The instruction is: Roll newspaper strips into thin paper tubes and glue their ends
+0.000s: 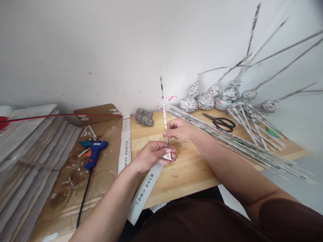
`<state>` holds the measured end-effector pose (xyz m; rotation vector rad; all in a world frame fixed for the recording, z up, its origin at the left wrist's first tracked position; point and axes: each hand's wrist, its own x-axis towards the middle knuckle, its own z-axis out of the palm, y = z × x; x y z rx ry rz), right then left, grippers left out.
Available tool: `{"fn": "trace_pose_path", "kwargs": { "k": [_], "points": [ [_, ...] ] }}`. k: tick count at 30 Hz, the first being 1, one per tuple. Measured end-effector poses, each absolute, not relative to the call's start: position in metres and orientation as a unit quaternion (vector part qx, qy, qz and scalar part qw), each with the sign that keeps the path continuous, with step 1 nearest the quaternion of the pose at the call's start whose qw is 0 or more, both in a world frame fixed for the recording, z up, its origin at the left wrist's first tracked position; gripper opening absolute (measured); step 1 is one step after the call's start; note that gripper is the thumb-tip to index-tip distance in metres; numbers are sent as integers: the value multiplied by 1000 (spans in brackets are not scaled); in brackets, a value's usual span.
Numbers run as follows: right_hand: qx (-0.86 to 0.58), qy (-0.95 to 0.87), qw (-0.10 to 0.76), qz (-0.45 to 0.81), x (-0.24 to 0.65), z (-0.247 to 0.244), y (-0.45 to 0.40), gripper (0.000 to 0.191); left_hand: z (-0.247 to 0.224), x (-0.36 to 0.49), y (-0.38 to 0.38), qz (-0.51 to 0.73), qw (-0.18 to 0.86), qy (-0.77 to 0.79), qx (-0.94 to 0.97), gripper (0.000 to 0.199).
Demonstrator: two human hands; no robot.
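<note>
A thin newspaper tube (163, 101) stands nearly upright between my hands, above the wooden table. My right hand (178, 129) pinches it partway up with thumb and fingertips. Below, my left hand (155, 153) is closed on the tube's lower end, where the paper is partly unrolled. From there a printed newspaper strip (147, 188) hangs down to the lower left, past the table's front edge. Another newspaper strip (124, 148) lies flat on the table to the left of my left hand.
A blue glue gun (94, 154) lies on cardboard (106, 188) beside stacked newspaper strips (37, 161). A crumpled grey cloth (144, 117) sits near the wall. At right are black scissors (222, 122), a bundle of paper tubes (239, 148) and several woven paper gourds (188, 104).
</note>
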<state>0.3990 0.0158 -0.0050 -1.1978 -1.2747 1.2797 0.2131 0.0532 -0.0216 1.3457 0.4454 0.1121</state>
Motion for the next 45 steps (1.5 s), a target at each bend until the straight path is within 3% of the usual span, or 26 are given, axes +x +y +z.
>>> {"fn": "trace_pose_path", "kwargs": {
  "k": [6, 12, 17, 22, 28, 36, 40, 43, 45],
  "points": [
    [-459, -558, 401, 563, 402, -2, 14, 30, -20, 213, 54, 48, 754, 213, 620, 32],
    [-488, -519, 464, 527, 402, -1, 15, 27, -22, 213, 54, 50, 758, 203, 618, 32],
    [-461, -565, 391, 561, 404, 2, 13, 32, -23, 214, 54, 53, 755, 206, 621, 31],
    [-490, -549, 458, 499, 403, 3, 13, 26, -21, 214, 54, 55, 757, 210, 616, 33],
    [-470, -579, 433, 506, 402, -1, 15, 25, -23, 214, 54, 61, 756, 214, 616, 35],
    [-465, -491, 541, 500, 405, -18, 26, 43, -23, 213, 55, 73, 754, 206, 619, 36],
    [-562, -504, 527, 389, 405, -36, 38, 48, -21, 213, 56, 90, 761, 184, 616, 33],
    [-627, -590, 445, 248, 394, -45, 54, 44, -23, 213, 57, 96, 764, 170, 615, 31],
    [-639, -656, 370, 158, 381, -45, 68, 51, -24, 214, 57, 96, 761, 165, 620, 32]
  ]
}}
